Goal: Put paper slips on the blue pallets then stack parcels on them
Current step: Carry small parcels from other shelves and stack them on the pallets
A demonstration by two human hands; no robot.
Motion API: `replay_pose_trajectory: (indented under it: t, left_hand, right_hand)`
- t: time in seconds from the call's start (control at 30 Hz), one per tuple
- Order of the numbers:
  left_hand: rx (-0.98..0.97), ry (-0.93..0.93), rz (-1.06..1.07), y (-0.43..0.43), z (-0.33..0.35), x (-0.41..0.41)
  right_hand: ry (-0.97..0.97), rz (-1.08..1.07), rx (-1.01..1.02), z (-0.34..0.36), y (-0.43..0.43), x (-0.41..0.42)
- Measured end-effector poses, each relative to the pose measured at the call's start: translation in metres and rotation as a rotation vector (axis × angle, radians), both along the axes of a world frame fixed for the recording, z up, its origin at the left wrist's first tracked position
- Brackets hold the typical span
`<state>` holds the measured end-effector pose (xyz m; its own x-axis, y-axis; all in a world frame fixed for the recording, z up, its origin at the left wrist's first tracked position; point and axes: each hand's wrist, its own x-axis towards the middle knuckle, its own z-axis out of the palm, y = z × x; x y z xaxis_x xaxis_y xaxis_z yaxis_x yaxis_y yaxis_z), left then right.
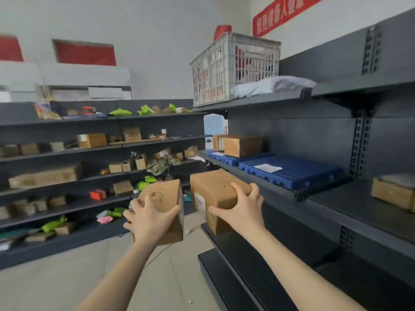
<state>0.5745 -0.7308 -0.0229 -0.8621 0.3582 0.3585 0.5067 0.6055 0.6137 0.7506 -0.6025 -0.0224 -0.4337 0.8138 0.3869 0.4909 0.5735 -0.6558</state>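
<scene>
My left hand (150,217) grips a brown cardboard parcel (167,196) with scribbles on top, held over the aisle floor. My right hand (241,209) grips a second brown parcel (215,187), just left of the dark shelf's front edge. On that shelf lies a near blue pallet (296,173) with a white paper slip (267,168) on it and no parcel. Behind it a far blue pallet (226,159) carries a slip (218,154) and two brown parcels (242,145).
Another brown box (391,193) sits on the same shelf at far right. A white plastic crate (233,68) and a grey bag (269,85) rest on the shelf above. Dark shelving (89,151) across the aisle holds several boxes and green bags. Lower shelf edges jut out below my right arm.
</scene>
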Motion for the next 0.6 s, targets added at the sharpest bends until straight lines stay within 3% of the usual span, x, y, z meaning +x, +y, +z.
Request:
replay_pose_trajectory:
  t: [0.3, 0.6]
  left_hand:
    - [0.058, 0.079, -0.042, 0.027, 0.183, -0.034]
    - [0.057, 0.046, -0.064, 0.095, 0.2, -0.078]
  right_hand:
    - [-0.005, -0.033, 0.139, 0.18, 0.022, -0.044]
    - [0.001, -0.133, 0.12, 0.191, 0.113, -0.051]
